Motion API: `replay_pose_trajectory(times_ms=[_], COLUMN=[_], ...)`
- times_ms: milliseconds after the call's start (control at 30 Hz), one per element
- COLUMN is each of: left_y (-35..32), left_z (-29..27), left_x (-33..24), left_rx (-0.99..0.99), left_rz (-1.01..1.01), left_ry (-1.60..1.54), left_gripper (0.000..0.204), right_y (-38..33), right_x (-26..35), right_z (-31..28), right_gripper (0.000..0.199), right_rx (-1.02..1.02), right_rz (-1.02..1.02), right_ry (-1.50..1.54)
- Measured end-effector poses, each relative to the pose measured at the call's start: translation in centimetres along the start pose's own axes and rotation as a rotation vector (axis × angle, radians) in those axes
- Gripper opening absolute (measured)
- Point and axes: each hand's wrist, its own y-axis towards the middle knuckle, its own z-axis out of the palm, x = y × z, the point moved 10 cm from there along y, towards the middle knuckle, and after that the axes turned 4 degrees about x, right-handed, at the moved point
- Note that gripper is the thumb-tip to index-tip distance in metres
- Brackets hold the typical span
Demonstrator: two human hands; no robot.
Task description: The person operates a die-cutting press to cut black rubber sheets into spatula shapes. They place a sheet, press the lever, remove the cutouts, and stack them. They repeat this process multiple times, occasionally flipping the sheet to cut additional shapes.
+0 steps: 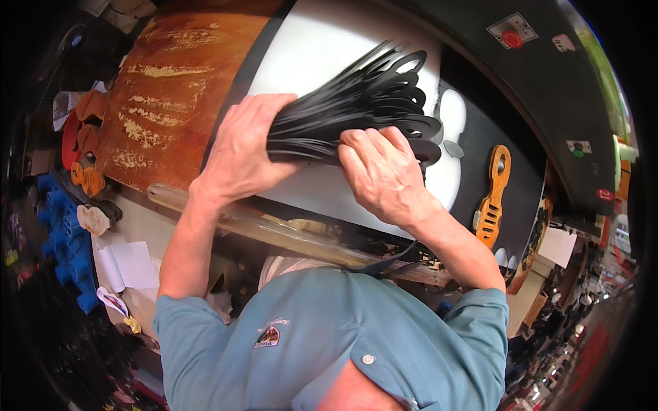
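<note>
At frame centre, the left hand [240, 147] and right hand [380, 171] are gripping, fingers curled tight, a fanned stack of black cutouts [363, 103] over the white sheet [322, 48], its open surface lying beyond.

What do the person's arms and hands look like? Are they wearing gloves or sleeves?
No gloves: the left hand and right hand are bare, with no rings or watch showing. Both forearms are bare too. Short sleeves of a blue-grey buttoned shirt with a small chest badge end near the elbows.

Bright, even overhead light (dark, warped fisheye rim).
</note>
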Motion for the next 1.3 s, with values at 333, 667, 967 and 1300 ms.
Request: replay_pose_trajectory(times_ms=[333,667,967,1300], left_y=[-1.6,-1.1,-0.3,0.2], left_z=[-0.3,-0.8,0.6,0.7], left_x=[0.9,-1.0,-2.6,-1.9], left_rx=[-0.019,0.043,0.150,0.107], left_rz=[-0.078,0.003,-0.031,-0.052], left_ry=[-0.015,0.050,0.068,0.078], left_gripper=[0.093,0.096,0.098,0.101], right_y=[-10.9,-11.9,-11.7,-8.6], right_x=[-14.5,-11.9,-14.8,-14.4], right_z=[-1.3,5.7,6.9,5.8], right_gripper=[0.087,0.030,0.022,0.056], right_rx=[-0.458,-0.708,-0.344,-0.207], right_rz=[0.585,0.628,0.836,0.718], right_ry=[0.529,1.280,0.923,0.921])
